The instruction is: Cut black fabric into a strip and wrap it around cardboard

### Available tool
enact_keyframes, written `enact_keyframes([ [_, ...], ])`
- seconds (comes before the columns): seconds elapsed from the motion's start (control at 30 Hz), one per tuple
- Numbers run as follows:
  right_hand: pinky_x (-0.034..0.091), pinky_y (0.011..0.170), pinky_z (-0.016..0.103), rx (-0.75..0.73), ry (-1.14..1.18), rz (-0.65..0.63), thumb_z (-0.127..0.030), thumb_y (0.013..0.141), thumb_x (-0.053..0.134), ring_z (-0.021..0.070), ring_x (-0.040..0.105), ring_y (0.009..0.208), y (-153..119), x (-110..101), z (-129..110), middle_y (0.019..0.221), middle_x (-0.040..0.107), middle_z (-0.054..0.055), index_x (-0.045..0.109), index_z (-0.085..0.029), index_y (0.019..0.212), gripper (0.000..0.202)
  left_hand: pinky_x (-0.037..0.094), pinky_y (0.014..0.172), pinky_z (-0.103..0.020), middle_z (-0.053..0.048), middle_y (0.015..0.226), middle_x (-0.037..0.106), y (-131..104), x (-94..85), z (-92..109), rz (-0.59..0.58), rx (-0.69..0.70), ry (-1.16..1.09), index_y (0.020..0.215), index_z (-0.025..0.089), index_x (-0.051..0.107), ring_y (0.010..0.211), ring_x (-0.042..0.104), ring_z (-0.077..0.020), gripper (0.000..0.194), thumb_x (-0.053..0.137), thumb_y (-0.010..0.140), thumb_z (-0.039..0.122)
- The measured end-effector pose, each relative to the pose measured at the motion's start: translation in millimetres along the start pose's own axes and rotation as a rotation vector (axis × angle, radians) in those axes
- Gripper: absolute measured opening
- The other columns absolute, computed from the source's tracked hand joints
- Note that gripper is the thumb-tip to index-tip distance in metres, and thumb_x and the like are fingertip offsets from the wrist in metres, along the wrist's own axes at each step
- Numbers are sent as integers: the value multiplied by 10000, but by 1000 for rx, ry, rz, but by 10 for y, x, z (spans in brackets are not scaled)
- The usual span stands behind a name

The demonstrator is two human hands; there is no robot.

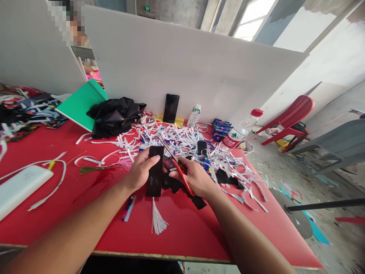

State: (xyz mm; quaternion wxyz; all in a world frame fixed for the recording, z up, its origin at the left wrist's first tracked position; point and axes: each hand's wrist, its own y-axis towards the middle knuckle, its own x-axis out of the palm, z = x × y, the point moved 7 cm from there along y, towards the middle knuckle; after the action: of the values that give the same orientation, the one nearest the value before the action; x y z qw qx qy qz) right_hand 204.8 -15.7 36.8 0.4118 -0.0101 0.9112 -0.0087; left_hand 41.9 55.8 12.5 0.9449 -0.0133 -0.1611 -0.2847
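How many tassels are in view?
3: a white tassel below the black strip in the left hand; a green tassel and a pink tassel on the red table, left of that hand. More may be hidden among the white strips.

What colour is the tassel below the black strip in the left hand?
White; the tassel shows in the head view, the only one.

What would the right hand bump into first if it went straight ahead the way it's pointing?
Probably the black strip with the white tassel, held in the left hand, though depth is hard to judge here.
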Motion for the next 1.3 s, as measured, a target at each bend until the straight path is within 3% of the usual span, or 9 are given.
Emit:
enact_keyframes([
  [0.3, 322, 640, 306, -172, -275, 135, -709, 925, 614, 181, 514, 670, 11, -344, 33, 798, 642, 36, 618, -226, 852, 488, 631, 673, -354, -61, 829, 784, -4, 138, 186, -215, -55, 119, 1032, 200, 685, 695, 755, -231, 269, 793, 875, 390],
  [0.47, 306, 618, 305, -183, -365, 75, -663, 909, 657, 173, 517, 639, -42, -417, 51, 750, 668, 15, 704, -240, 921, 426, 569, 577, -302, -45, 829, 782, -9, 198, 317, -322, -48, 265, 1079, 199, 697, 546, 704, -172, 248, 745, 958, 410],
  [0.53, 292, 603, 305, -169, -377, 56, -688, 892, 662, 162, 472, 605, -62, -423, 41, 688, 628, -5, 678, -249, 866, 440, 551, 543, -300, -40, 779, 771, -8, 197, 352, -351, -64, 299, 1062, 197, 724, 512, 691, -173, 264, 757, 958, 437],
  [0.67, 264, 582, 312, -149, -367, 45, -754, 885, 621, 157, 418, 566, -71, -411, 1, 631, 564, -10, 583, -250, 763, 520, 556, 526, -310, -52, 768, 785, 12, 144, 403, -344, -86, 310, 1017, 201, 751, 511, 698, -190, 316, 811, 909, 492],
  [0.87, 269, 586, 313, -101, -448, 38, -577, 894, 660, 169, 450, 586, -49, -373, 25, 656, 597, -2, 604, -254, 790, 344, 571, 541, -307, -77, 788, 811, 60, 74, 376, -300, -96, 374, 887, 179, 752, 516, 708, -186, 335, 821, 899, 507],
  [1.0, 249, 579, 314, -95, -510, 60, -583, 897, 655, 169, 448, 556, -36, -372, 51, 603, 576, 3, 653, -249, 778, 355, 603, 548, -308, -75, 781, 816, 60, 80, 337, -289, -130, 303, 916, 174, 744, 527, 732, -199, 349, 856, 865, 500],
  [1.1, 237, 569, 311, -82, -560, 62, -566, 896, 653, 180, 495, 570, -44, -383, 28, 631, 631, 15, 709, -247, 826, 331, 627, 547, -303, -72, 777, 817, 49, 81, 305, -274, -184, 249, 940, 160, 723, 538, 750, -205, 354, 870, 856, 471],
  [1.3, 245, 578, 301, -57, -576, 59, -678, 957, 542, 201, 594, 639, -93, -405, -73, 749, 732, 41, 718, -234, 918, 480, 630, 545, -264, -71, 790, 824, 46, 75, 293, -257, -228, 197, 968, 139, 687, 534, 751, -179, 328, 857, 874, 403],
])
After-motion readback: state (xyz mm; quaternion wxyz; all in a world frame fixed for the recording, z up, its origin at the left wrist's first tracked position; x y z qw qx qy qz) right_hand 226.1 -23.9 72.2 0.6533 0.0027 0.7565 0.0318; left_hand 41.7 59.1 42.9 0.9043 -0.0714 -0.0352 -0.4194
